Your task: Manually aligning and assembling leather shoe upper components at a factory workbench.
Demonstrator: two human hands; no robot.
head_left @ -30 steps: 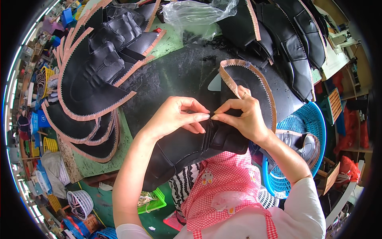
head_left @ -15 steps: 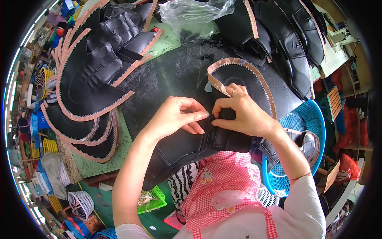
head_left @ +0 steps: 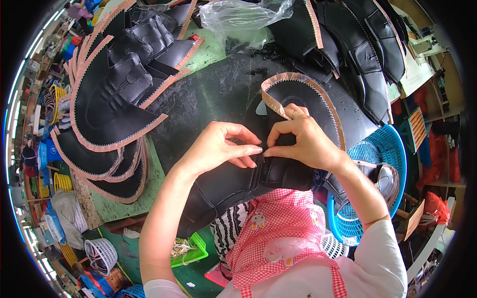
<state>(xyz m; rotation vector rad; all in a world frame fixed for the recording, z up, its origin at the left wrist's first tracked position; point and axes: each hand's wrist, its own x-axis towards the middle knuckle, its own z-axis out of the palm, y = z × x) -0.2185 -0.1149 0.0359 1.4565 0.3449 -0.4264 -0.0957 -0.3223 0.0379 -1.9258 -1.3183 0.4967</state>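
Observation:
A black leather shoe upper [head_left: 218, 186] lies across the near edge of the table, part of it hanging over my lap. Its far end curves round in a loop, edged with a tan strip [head_left: 332, 102] sewn in white zigzag stitching. My left hand [head_left: 226, 144] pinches at the middle of the upper with thumb and forefinger, the other fingers curled below. Facing it, almost tip to tip, my right hand [head_left: 303, 139] pinches the same spot, its back fingers against the tan strip. Whatever small part sits between the fingertips is too dark to make out.
Stacked black uppers with tan edging [head_left: 112, 109] lie at the left; more uppers [head_left: 353, 49] lie at the far right. A clear plastic bag [head_left: 243, 17] is at the back. A blue basket [head_left: 392, 149] holding uppers stands right, a green tray [head_left: 196, 251] below the table.
Both hands stay at the same spot on the upper, with only slight shifts of the fingers. The right hand's fingertips have drawn a little closer together.

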